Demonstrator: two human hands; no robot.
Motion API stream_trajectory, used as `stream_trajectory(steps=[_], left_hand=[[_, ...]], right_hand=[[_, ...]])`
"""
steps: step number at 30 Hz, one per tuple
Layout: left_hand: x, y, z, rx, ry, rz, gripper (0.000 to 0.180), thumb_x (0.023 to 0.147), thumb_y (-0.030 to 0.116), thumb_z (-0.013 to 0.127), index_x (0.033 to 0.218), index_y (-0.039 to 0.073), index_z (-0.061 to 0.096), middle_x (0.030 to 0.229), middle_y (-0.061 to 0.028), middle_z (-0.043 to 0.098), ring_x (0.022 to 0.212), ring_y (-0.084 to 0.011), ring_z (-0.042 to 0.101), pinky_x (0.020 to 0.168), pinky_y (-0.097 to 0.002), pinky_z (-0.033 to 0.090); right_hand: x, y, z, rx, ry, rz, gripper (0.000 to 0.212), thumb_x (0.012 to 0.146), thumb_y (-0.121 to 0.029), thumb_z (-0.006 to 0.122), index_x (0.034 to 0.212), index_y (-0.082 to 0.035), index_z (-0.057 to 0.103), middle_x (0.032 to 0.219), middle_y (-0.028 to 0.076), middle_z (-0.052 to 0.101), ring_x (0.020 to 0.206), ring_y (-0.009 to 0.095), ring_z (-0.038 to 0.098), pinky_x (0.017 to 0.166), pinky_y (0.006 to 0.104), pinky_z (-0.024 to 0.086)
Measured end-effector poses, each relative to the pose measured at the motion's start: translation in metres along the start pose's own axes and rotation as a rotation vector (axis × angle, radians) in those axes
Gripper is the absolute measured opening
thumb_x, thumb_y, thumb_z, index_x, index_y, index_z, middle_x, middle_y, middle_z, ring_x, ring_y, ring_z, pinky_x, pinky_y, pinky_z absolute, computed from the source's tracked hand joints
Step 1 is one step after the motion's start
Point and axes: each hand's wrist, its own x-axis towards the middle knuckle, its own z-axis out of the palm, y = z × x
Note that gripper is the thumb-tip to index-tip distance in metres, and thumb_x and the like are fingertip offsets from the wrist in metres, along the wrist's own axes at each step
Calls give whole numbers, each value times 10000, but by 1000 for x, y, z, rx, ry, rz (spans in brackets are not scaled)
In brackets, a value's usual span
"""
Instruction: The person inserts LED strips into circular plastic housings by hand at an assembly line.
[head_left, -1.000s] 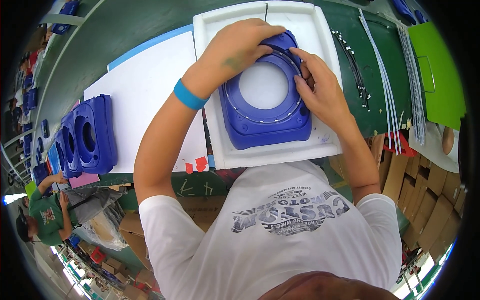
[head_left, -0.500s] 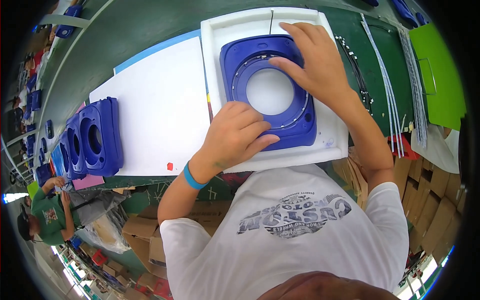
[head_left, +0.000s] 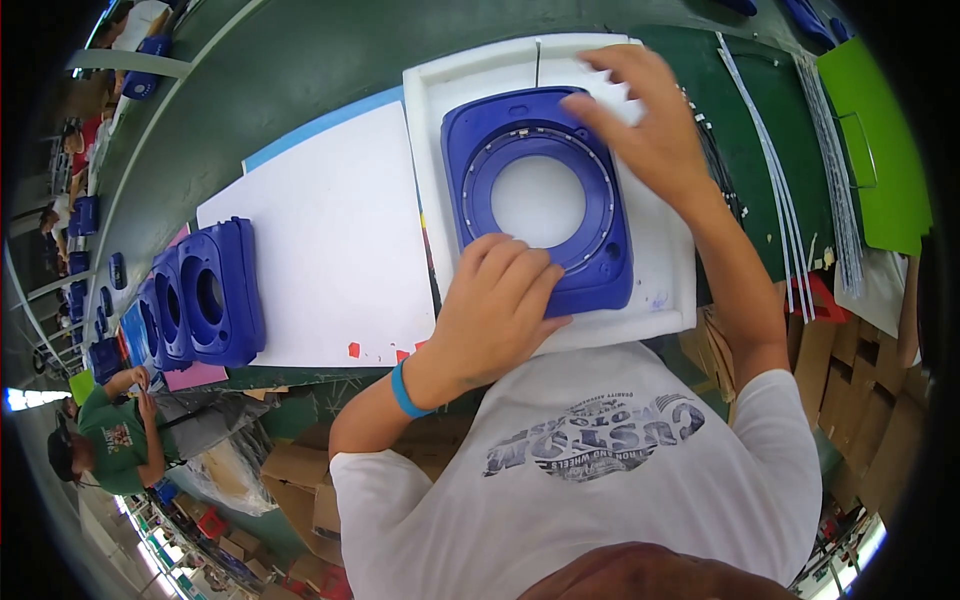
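A blue plastic housing (head_left: 478, 170) with a large round opening lies in a white foam tray (head_left: 424, 130). A thin strip with small light marks (head_left: 612, 205) runs round a groove about the opening. My left hand (head_left: 505, 305) grips the housing's near left edge, its fingers bent over the ring and the thumb along the near side. Over the upper right corner, my right hand (head_left: 650, 125) is open, thumb and fingers apart, with nothing visible in it. Its thumb tip is close to the housing; whether it touches, I cannot tell.
Several blue housings (head_left: 225, 290) stand in a row at the left, beside a white sheet (head_left: 320, 230) with small red scraps (head_left: 354, 350). Right of the tray lie dark strips (head_left: 715, 155), long pale strips (head_left: 765, 150) and a green box (head_left: 870, 150). A co-worker (head_left: 115, 440) is at far left.
My right hand has lifted off the ring and shifted up and right. My left hand has moved slightly right along the housing's near edge. More red scraps show on the sheet.
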Motion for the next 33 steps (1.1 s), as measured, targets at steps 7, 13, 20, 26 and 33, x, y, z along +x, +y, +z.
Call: stream_trajectory(steps=[7,13,20,26,33], left_hand=[[73,-71,-59,355,300,-2,557,711,163,931,1213,61,712,1188,-132,700,1155,-364,647,1085,-533,465],[165,-236,-69,540,396,57,490,756,192,933,1172,34,729,1131,-151,740,1049,-389,673,958,-500,508],[205,-333,3,625,184,-280,553,879,301,872,1378,122,716,1316,-107,731,1255,-333,680,1103,-503,522],[163,-263,2,516,355,-262,639,930,313,830,1502,108,633,1512,-178,617,1458,-385,523,1239,-655,363],[-27,-177,-105,908,600,-500,616,865,289,906,1343,-31,686,1315,-225,704,1224,-419,656,1049,-512,508]], right_hand=[[-34,66,-7,270,332,185,176,1047,-134,748,1171,-10,756,1075,72,695,878,154,614,818,269,502],[-27,44,-6,255,63,149,140,998,-83,761,1110,0,748,1033,104,703,855,201,637,754,306,507],[-32,44,-7,147,2,99,149,990,-15,747,1137,5,762,1071,118,710,905,210,661,785,312,530],[-33,42,-6,123,-57,127,150,1003,-34,746,1146,8,766,1117,109,728,916,193,662,786,312,528],[-31,41,-8,120,-99,102,145,1004,-25,736,1143,10,763,1121,109,723,921,191,659,789,308,529]])
